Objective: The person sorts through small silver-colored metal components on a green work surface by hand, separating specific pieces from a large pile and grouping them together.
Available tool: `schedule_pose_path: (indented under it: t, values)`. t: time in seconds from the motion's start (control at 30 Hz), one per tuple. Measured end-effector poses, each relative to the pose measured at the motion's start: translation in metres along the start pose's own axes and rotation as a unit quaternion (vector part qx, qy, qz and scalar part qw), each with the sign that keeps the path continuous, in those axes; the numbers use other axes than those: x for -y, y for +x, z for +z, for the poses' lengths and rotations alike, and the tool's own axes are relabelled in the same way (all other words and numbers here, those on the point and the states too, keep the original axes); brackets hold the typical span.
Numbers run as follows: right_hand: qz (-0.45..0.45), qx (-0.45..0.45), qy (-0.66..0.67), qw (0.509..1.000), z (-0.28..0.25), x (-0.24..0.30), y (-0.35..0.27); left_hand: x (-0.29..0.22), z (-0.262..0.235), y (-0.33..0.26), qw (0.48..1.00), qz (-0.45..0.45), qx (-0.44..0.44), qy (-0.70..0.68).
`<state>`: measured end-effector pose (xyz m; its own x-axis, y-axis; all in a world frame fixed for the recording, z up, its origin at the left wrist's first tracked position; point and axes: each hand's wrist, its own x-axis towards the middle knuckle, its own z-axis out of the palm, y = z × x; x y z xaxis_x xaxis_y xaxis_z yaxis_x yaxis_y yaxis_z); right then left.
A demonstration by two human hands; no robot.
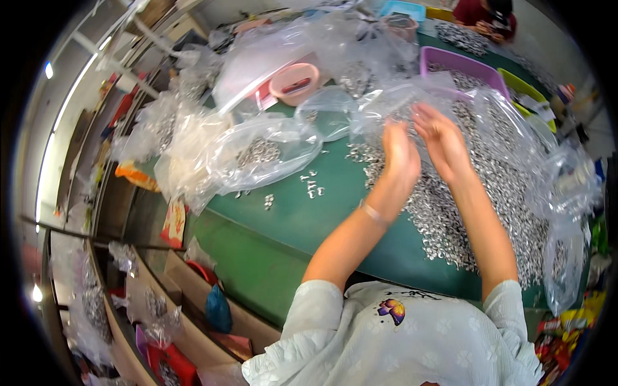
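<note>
My left hand (400, 151) and my right hand (443, 143) are raised side by side over a big heap of small silvery metal parts (489, 193) on the green table (302, 219). Both hands touch a crumpled clear plastic bag (412, 96) that lies over the heap; the fingers are slightly curled and I cannot tell how firmly they grip it. A thin bracelet circles my left wrist.
Another clear bag with metal parts (257, 151) lies at the left, with loose parts (312, 188) beside it. A pink bowl (295, 82), a purple tray (460, 67) and a yellow-green tray (524, 90) stand behind. A person (486, 16) sits at the far end. Boxes and bags crowd the floor at the left.
</note>
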<state>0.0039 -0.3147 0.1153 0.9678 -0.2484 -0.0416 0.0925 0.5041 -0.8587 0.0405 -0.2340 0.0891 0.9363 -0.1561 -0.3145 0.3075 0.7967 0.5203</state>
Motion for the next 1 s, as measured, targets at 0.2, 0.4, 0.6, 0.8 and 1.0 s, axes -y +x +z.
schedule_pose_path:
  t: [0.2,0.4,0.6,0.8,1.0]
  values:
    - [-0.151,0.075,-0.205,0.964,0.004,-0.067,-0.076,-0.064,-0.126,-0.111,0.943,0.157,0.033,0.291]
    - [-0.123,0.338,-0.389,0.848,0.045,-0.136,-0.056,-0.150,-0.256,-0.077,0.537,0.357,-0.102,0.757]
    - [-0.230,0.377,-0.528,0.726,0.082,-0.198,0.006,-0.151,-0.265,-0.056,0.511,0.393,-0.098,0.758]
    - [-0.207,0.455,-0.539,0.678,0.062,-0.200,-0.024,-0.086,-0.229,-0.161,0.982,0.030,-0.040,0.183]
    - [-0.265,0.482,-0.571,0.609,0.077,-0.195,-0.021,-0.029,-0.323,-0.185,0.904,-0.393,0.008,-0.165]
